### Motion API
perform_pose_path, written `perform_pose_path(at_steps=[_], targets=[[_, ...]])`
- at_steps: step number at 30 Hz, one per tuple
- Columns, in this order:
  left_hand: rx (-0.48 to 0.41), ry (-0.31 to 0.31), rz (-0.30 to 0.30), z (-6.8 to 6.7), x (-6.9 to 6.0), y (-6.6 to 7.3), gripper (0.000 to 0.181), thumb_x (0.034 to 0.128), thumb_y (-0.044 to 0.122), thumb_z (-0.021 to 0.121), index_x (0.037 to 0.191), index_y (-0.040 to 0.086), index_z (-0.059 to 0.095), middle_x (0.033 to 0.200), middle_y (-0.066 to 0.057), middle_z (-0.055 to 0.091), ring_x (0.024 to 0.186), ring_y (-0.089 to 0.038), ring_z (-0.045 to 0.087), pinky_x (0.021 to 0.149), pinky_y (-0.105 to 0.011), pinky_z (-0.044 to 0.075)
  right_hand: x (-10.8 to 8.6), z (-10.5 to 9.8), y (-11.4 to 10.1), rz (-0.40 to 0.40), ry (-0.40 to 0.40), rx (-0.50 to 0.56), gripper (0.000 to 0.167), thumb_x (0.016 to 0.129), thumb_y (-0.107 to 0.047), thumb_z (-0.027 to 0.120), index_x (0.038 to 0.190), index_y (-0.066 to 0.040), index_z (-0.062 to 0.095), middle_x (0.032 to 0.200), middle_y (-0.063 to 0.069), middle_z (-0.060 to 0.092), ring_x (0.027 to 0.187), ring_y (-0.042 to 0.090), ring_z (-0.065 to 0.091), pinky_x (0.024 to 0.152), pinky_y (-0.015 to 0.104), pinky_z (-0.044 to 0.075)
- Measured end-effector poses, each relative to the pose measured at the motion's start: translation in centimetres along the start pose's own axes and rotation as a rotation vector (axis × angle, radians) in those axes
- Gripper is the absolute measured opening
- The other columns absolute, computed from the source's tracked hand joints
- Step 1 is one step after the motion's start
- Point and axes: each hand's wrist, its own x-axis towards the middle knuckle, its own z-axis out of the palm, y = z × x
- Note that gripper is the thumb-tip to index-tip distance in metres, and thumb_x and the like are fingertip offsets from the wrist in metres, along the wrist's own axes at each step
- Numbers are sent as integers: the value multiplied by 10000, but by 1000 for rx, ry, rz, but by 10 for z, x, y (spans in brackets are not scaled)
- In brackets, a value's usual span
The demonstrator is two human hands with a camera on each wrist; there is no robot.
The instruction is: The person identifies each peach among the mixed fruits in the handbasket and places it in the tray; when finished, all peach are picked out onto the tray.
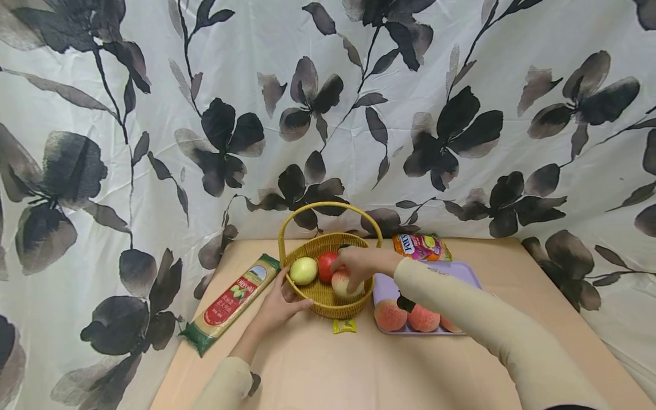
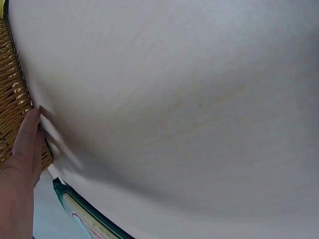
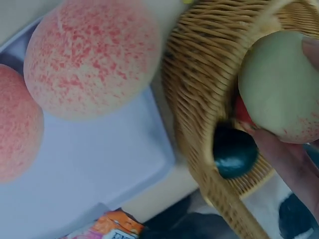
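Observation:
A yellow wicker basket [image 1: 338,311] with a tall handle stands on the table. Inside it lie a pale yellow-green round fruit [image 1: 303,271], a red fruit [image 1: 326,266] and a dark glossy item [image 3: 234,152]. My right hand [image 1: 359,265] reaches over the rim and grips a peach [image 1: 344,283], pale with a pink blush in the right wrist view. With its fingers fairly straight, my left hand [image 1: 279,304] rests against the basket's left front side, thumb along the front. The left wrist view shows those fingers [image 2: 27,132] touching the outer weave.
Right of the basket, a lilac tray [image 1: 463,273] bears several peaches [image 1: 391,315], partly under my right forearm. Behind it lies a FOX'S candy bag [image 1: 421,246]. A long green-and-gold packet [image 1: 233,302] lies to the left, and a small yellow sachet [image 1: 344,326] in front.

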Motion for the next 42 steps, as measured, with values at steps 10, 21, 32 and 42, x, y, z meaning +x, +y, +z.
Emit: perform_pose_path(at_steps=[10,21,32,42], targets=[[59,15,-9,-1,0,3,1174,868,270,873,1679,163,30,1745,-199,76,1564,-425,272,1157,-517,431,-63,-21,13,-38,177,94,538,797,-192,881,1303,-144,704,1237,53,671,1074,170,583,913,340,538],[49,13,-27,-2,0,1,1207,839,313,896,1678,195,36,1743,-200,84,1546,-424,316,1147,-503,441,-140,-4,66,77,332,113,546,686,-190,918,1199,-186,732,1040,9,636,893,167,528,763,322,449],[65,10,-27,-3,1,2,1208,841,339,892,1679,202,33,1747,-195,57,1556,-428,285,1135,-509,454,-222,37,128,341,330,174,594,734,-269,932,1255,-92,708,1049,11,659,899,161,573,749,331,514],[72,-2,-3,-3,1,2,1173,869,296,871,1678,167,31,1743,-218,30,1563,-455,243,1111,-504,479,-254,82,154,428,273,245,605,709,-237,942,1221,-44,687,1019,66,635,909,221,586,744,382,533]])
